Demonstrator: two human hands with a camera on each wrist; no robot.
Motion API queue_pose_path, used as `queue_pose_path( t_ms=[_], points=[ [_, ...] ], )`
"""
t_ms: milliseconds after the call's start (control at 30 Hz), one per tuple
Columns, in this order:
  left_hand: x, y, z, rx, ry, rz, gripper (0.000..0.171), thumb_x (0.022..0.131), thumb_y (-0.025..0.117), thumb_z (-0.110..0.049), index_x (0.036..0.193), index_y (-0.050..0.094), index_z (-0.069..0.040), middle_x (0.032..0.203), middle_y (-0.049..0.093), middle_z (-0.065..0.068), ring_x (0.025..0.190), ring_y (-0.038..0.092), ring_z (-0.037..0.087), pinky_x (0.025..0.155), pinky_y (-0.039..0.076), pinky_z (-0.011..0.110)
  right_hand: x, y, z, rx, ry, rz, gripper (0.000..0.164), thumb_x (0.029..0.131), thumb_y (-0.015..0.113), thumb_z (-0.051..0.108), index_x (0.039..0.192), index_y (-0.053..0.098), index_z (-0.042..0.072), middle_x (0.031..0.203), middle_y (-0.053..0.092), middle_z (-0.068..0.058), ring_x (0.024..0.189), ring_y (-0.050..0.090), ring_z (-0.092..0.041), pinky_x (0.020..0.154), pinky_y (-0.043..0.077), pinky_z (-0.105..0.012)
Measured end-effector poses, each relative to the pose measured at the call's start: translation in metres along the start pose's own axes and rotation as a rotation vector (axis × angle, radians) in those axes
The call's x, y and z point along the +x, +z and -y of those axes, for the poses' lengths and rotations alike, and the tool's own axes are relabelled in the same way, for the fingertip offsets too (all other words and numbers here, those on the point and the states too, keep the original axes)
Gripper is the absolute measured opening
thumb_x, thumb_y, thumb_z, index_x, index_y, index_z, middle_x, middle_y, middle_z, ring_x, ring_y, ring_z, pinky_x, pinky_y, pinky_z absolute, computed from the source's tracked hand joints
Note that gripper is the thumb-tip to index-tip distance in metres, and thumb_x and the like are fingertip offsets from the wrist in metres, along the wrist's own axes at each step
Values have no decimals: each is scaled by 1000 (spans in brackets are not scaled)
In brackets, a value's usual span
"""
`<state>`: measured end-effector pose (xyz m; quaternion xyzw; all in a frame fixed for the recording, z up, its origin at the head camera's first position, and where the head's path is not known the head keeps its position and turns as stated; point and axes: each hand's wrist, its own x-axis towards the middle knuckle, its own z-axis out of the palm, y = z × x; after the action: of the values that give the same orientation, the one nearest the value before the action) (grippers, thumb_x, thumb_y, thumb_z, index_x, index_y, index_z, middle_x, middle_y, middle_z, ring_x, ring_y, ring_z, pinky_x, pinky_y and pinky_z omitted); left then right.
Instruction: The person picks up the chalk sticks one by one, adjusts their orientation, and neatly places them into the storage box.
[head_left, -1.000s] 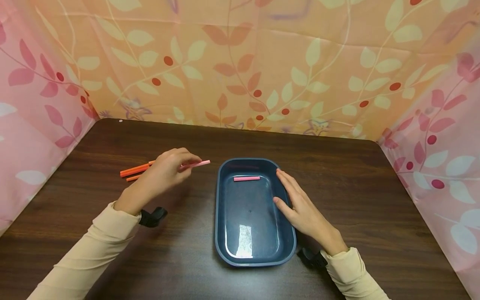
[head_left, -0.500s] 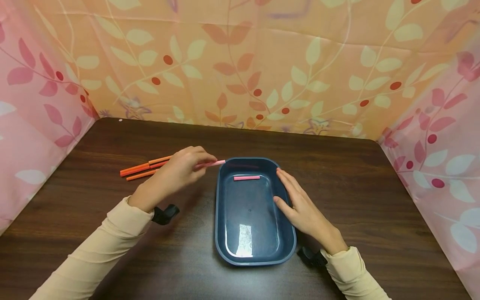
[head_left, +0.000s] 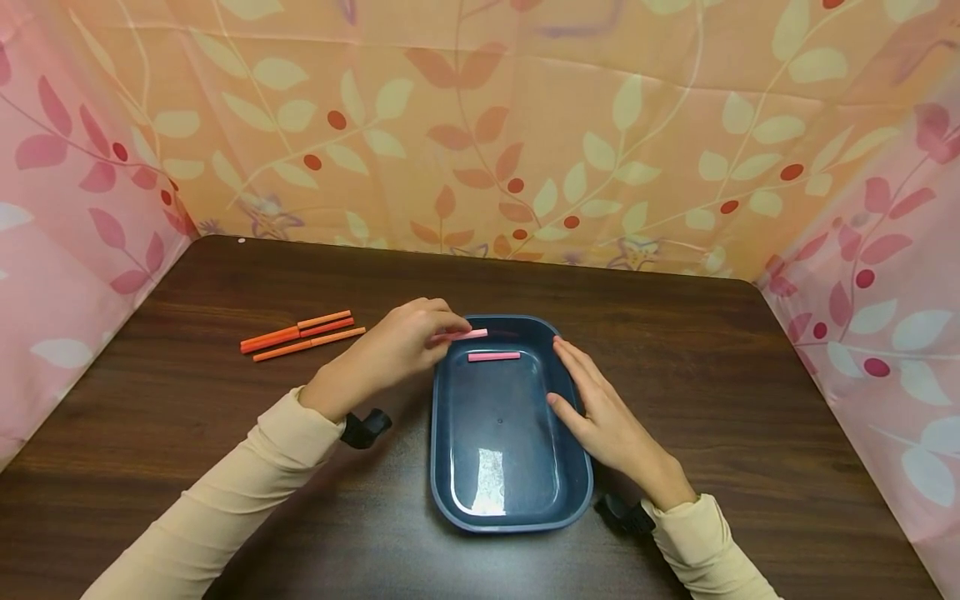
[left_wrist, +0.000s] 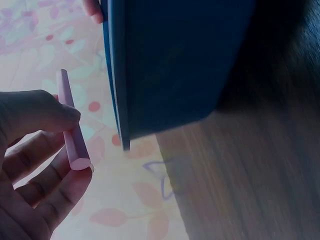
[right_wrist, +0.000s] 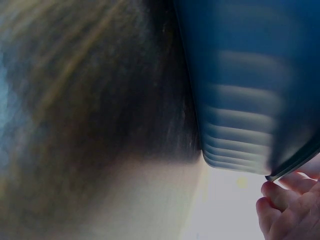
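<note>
In the head view, my left hand (head_left: 405, 343) is over the far left corner of a dark blue tray (head_left: 437, 433). It pinches a short, slim pink stick (head_left: 476, 334), which points right above the tray. The left wrist view shows thumb and fingers around the middle of this stick (left_wrist: 76, 147), whose end is flat. A second pink stick (head_left: 493, 357) lies flat in the tray, near its far end. My right hand (head_left: 606, 421) rests on the tray's right rim, fingers fairly straight. In the right wrist view, its fingertips (right_wrist: 272, 192) are right at the rim.
Several slim orange sticks (head_left: 300, 335) lie roughly side by side on the dark wooden table (head_left: 675, 333), left of the tray. Leaf-patterned cloth (head_left: 480, 150) hangs behind the table and along both sides. A black wrist strap (head_left: 367, 427) sits below my left hand.
My left hand has carried the pink stick rightward from near the orange sticks to over the tray's far left corner, uncovering the orange sticks. The right hand and tray have stayed put.
</note>
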<state>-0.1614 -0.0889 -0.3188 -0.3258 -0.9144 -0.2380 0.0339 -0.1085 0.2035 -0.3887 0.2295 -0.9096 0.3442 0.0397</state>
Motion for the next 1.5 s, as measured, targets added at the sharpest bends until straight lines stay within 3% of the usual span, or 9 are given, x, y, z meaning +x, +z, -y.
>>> queue_pose_path(
  t_ms=[433, 967, 1500],
  points=[
    [13, 18, -7, 4, 79, 41, 28, 88, 72, -3, 115, 74, -7, 96, 68, 6, 83, 58, 18, 70, 49, 25, 0, 0, 0, 3, 8, 5, 70, 96, 62, 16, 156, 27, 5, 162, 28, -12, 148, 31, -33, 115, 29, -61],
    [25, 40, -6, -33, 78, 89, 29, 89, 69, -1, 116, 73, -8, 105, 70, 7, 87, 61, 18, 78, 54, 30, 1, -1, 3, 18, 22, 25, 70, 97, 61, 17, 156, 26, 6, 162, 27, -9, 148, 30, -31, 116, 29, -58],
    [36, 57, -3, 43, 94, 127, 26, 91, 66, -2, 114, 74, -9, 102, 71, 6, 86, 61, 17, 79, 53, 31, 1, -1, 3, 22, 22, 31, 70, 97, 61, 16, 157, 25, 6, 163, 26, -9, 149, 29, -30, 116, 29, -58]
  ],
)
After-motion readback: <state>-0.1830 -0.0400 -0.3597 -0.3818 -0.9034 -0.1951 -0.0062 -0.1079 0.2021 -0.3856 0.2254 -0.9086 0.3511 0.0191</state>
